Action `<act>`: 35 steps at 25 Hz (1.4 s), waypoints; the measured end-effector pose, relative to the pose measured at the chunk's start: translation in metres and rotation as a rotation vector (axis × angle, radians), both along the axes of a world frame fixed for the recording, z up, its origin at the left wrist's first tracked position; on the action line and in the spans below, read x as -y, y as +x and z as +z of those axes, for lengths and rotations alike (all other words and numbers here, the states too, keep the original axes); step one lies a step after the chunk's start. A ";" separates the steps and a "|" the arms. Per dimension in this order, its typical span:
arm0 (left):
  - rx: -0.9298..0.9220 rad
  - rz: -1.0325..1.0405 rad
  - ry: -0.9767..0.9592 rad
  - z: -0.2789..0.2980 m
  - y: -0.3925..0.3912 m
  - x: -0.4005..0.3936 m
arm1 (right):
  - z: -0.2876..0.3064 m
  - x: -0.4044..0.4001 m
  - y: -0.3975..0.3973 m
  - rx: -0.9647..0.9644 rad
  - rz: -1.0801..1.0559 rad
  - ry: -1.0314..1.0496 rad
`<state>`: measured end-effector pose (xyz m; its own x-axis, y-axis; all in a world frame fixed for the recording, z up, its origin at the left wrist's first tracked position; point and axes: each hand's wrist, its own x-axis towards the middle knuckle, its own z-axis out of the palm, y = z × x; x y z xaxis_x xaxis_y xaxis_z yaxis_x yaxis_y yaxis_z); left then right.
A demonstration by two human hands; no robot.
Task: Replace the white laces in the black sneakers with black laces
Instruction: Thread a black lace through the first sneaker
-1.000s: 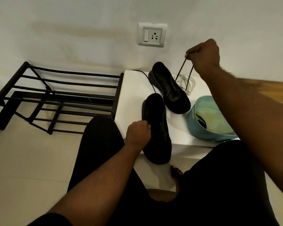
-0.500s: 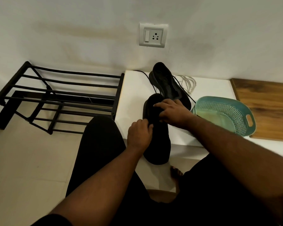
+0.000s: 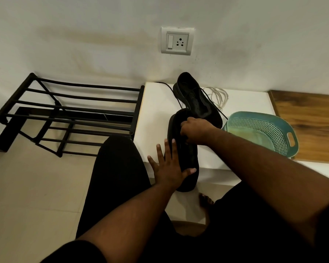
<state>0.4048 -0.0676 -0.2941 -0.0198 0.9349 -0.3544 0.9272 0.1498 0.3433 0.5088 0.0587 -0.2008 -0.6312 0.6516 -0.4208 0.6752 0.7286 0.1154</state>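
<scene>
Sneakers sit on the white platform [image 3: 154, 114] in the head view: the near sneaker [image 3: 186, 164] lies lengthwise at about 6 o'clock from the far sneaker [image 3: 198, 99], its heel end overhanging the platform's front edge, and a black lace [image 3: 171, 90] trails from the far one toward 10 o'clock. The removed white laces [image 3: 217, 95] are heaped at 3 o'clock of the far sneaker, and the teal basket [image 3: 262, 133] stands at 3 o'clock of the near one. The left hand [image 3: 169, 166] lies flat along the near sneaker's side with fingers straight and spread; the right hand [image 3: 195, 130] has its fingers curled down onto the upper, though whether they pinch a lace I cannot tell. To thread well, I judge the left hand should brace the shoe firmly while the right feeds the lace tip squarely through each eyelet and evens the ends. Compared with half a second ago, the left hand has uncurled from its grip, and the right has slid slightly toward 12 o'clock
</scene>
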 end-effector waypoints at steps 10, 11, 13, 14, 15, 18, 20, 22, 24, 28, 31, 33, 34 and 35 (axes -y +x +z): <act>-0.038 0.036 -0.063 0.002 0.000 0.003 | 0.052 -0.062 0.015 0.089 0.086 0.003; -0.035 0.048 -0.072 0.002 0.000 0.002 | 0.054 -0.064 0.016 0.096 0.047 0.002; -0.037 0.048 -0.082 0.002 0.000 0.002 | 0.054 -0.056 0.019 0.064 -0.001 0.010; -0.039 0.043 -0.082 0.001 0.000 0.004 | 0.054 -0.047 0.019 0.020 -0.021 0.045; -0.030 0.036 -0.087 0.001 -0.001 0.004 | 0.055 -0.036 0.020 -0.036 -0.051 0.097; 0.118 0.077 -0.055 0.020 -0.002 -0.002 | 0.053 0.016 0.028 -0.267 -0.311 0.085; 0.296 -0.007 0.166 0.043 -0.007 -0.009 | 0.047 0.059 0.035 -0.442 -0.480 -0.121; 0.519 -0.214 0.307 0.064 -0.016 -0.010 | 0.037 0.097 0.038 -0.675 -0.590 -0.286; 0.689 -0.239 0.167 0.073 -0.026 -0.001 | 0.022 0.119 0.042 -0.874 -0.714 -0.345; 0.713 0.070 0.073 0.074 -0.046 0.005 | -0.006 0.132 0.073 -0.818 -0.759 -0.302; 0.621 0.111 0.074 0.085 -0.049 0.003 | -0.006 0.129 0.090 -0.857 -0.759 -0.199; 0.647 -0.094 -0.025 0.089 -0.031 0.013 | -0.004 0.131 0.083 -0.904 -0.663 -0.189; 0.730 -0.111 -0.070 0.092 -0.020 0.021 | -0.004 0.135 0.076 -0.941 -0.646 -0.239; 0.797 -0.095 -0.087 0.093 -0.013 0.026 | -0.007 0.138 0.070 -0.985 -0.654 -0.310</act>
